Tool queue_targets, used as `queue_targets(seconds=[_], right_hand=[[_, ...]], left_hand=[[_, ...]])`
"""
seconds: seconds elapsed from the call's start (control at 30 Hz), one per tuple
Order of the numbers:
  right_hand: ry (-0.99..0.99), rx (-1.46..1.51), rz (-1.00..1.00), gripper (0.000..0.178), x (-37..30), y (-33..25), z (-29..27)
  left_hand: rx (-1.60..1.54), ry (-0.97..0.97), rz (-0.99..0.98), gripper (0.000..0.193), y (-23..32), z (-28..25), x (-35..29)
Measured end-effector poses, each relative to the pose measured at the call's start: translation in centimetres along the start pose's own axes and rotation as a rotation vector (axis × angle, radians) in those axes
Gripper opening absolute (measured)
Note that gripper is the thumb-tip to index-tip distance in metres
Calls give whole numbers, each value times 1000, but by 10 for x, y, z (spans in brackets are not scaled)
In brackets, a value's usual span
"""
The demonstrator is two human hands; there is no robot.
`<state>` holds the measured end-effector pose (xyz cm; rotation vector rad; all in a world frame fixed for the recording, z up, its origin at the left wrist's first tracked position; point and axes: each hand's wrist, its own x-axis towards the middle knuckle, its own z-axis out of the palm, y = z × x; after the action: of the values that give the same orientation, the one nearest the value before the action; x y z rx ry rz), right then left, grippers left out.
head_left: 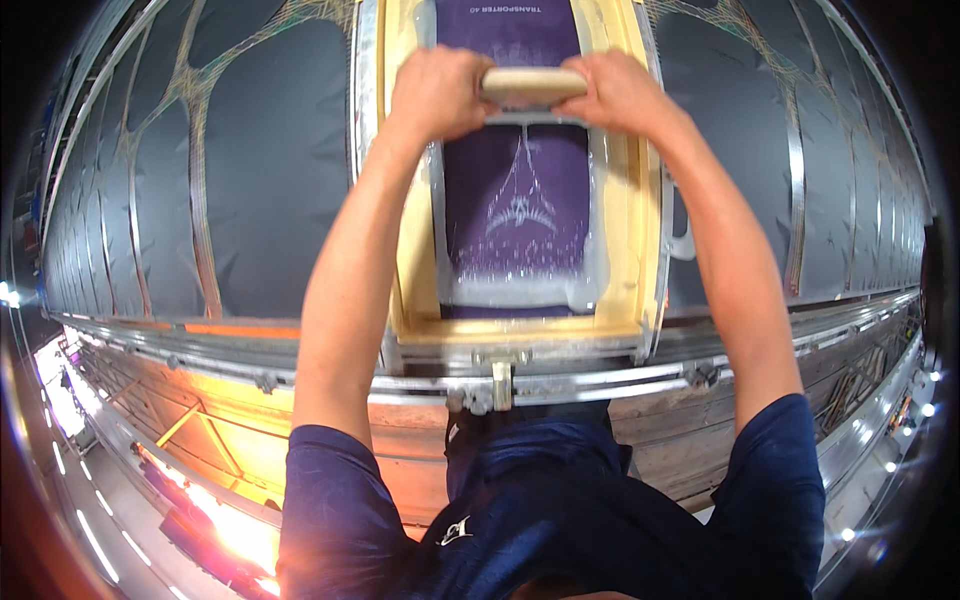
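The left hand (440, 92) and right hand (615, 92) were clamped on a pale scraper (535, 84) over a purple screen (513, 205) with small lettering (506, 10); the shirt (600, 500) bore a white emblem (455, 531).

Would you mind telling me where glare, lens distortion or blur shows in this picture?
Head view: orange-white glare washes out the lower left; head view: the metal rail bows toward the rim, with corners black; head view: left hand, right hand and handle show no obvious motion blur.
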<state>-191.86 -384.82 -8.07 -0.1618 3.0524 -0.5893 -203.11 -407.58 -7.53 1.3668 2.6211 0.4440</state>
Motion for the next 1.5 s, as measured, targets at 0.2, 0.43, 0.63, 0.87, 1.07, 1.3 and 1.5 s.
queue_targets(seconds=[0.2, 0.43, 0.63, 0.87, 1.07, 1.3, 1.5], right_hand=[[-54, 49, 109, 28, -151, -98, 32], [294, 419, 432, 37, -169, -88, -13], [546, 247, 829, 33, -171, 42, 50], [568, 266, 841, 31, -151, -32, -18], [729, 311, 608, 23, -69, -106, 67], [777, 424, 652, 26, 33, -254, 138], [772, 408, 721, 26, 49, -272, 147]], left_hand=[[-57, 35, 79, 18, 81, 26, -156], [-8, 108, 54, 26, 105, 28, -211], [123, 80, 144, 21, 106, 21, -209], [-68, 146, 50, 27, 86, 11, -243], [-30, 85, -35, 42, -32, -35, -300], [133, 164, 24, 45, -152, -83, -417], [107, 195, 79, 40, -170, -67, -459]])
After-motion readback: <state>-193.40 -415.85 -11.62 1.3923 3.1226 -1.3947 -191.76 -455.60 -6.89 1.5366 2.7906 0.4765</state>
